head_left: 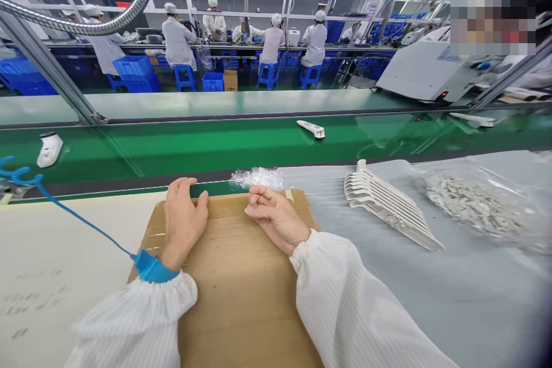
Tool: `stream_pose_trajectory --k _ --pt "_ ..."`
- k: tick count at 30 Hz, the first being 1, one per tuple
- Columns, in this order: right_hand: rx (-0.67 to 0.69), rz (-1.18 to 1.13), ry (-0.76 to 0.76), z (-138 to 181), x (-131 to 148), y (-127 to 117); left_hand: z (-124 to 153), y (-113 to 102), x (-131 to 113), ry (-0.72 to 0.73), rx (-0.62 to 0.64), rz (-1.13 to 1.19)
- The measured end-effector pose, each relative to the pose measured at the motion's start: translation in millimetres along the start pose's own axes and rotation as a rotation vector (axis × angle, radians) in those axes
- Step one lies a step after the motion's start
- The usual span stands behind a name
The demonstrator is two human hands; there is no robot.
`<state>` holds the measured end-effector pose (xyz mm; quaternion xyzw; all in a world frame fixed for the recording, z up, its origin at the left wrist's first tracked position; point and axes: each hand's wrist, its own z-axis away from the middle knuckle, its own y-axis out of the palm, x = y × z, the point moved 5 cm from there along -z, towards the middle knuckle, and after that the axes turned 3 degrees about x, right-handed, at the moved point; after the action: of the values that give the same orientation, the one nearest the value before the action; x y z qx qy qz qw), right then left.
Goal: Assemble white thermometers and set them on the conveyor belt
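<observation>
My left hand [184, 219] is over the far left part of a flat brown cardboard sheet [241, 287], its thumb apart from the curved fingers and nothing visible between them. A blue wrist strap [154, 267] with a coiled cord circles that wrist. Over the sheet's far right part is my right hand [278, 215], with thumb and fingertips pinched together; whatever they may hold is too small or hidden to make out. Just beyond it lies a small heap of crumpled clear plastic film [259, 177]. No part rests on the visible cardboard.
Right of the cardboard are a row of nested white plastic handle-like parts [388, 204] and a clear bag of small pale parts [474, 201]. The green conveyor belt [194, 146] carries a white device [311, 129] and another white piece [50, 149]. Co-workers sit beyond.
</observation>
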<state>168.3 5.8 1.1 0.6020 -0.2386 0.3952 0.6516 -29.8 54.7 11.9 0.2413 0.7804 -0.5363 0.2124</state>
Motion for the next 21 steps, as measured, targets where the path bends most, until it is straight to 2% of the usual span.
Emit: stream_pose_trajectory --k 8,11,13,15,18,20,21 --pt "0.006 0.031 -0.004 0 -1 1 1 2 -1 0.025 -0.004 -0.004" --pt "-0.03 0.044 -0.012 1 -3 2 2 2 -1 0.011 0.002 0.001" --pt "-0.063 0.14 -0.042 4 5 -1 2 2 -1 0.002 0.01 0.005" --pt "-0.105 0.352 -0.13 9 28 -13 2 2 -1 -0.002 0.016 0.013" --pt "-0.252 0.787 -0.33 20 96 -53 2 2 -1 -0.007 0.013 0.031" --pt "-0.481 1.112 -0.406 29 151 -96 3 2 -2 -0.014 0.009 0.045" --pt "-0.617 1.311 -0.379 33 176 -120 3 2 -3 -0.017 0.009 0.051"
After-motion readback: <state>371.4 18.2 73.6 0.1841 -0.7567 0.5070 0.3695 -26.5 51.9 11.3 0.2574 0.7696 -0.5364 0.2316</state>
